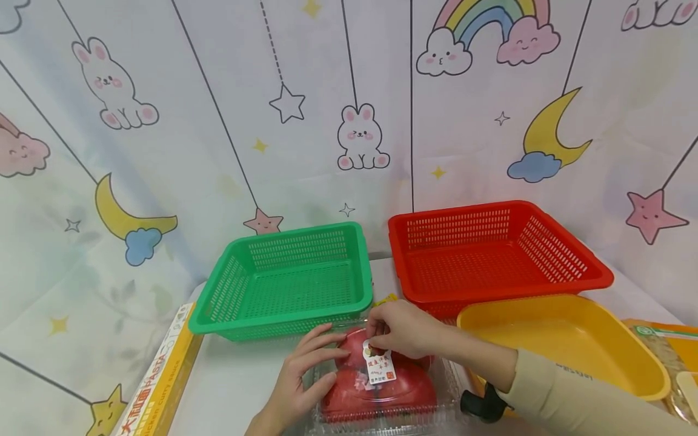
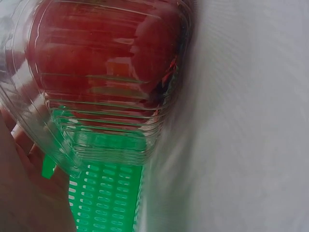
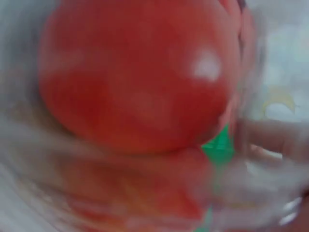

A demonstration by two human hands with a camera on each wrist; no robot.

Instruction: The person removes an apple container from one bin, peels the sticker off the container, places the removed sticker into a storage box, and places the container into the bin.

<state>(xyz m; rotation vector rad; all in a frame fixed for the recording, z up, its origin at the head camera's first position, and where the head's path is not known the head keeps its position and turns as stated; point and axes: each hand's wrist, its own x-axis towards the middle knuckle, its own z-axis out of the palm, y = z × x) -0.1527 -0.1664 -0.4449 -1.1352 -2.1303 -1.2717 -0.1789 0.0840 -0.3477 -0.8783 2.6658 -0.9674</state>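
A clear plastic clamshell box [image 1: 382,399] with red apples [image 1: 354,354] and a white label [image 1: 380,368] lies on the white table near the front edge. My left hand [image 1: 319,363] holds its left side, fingers spread over the lid. My right hand [image 1: 382,332] sits on top at the far end, fingers curled on the lid by the label. The left wrist view shows the ribbed box [image 2: 106,72] close to my palm [image 2: 24,193]. In the blurred right wrist view a red apple [image 3: 135,72] fills the frame, with a finger [image 3: 270,137] beside it.
A green basket [image 1: 283,278] stands just behind the box, a red basket [image 1: 491,254] to its right. A yellow tub [image 1: 567,339] sits under my right forearm. A pasta box [image 1: 158,375] lies at the left table edge, a food packet [image 1: 665,351] at the far right.
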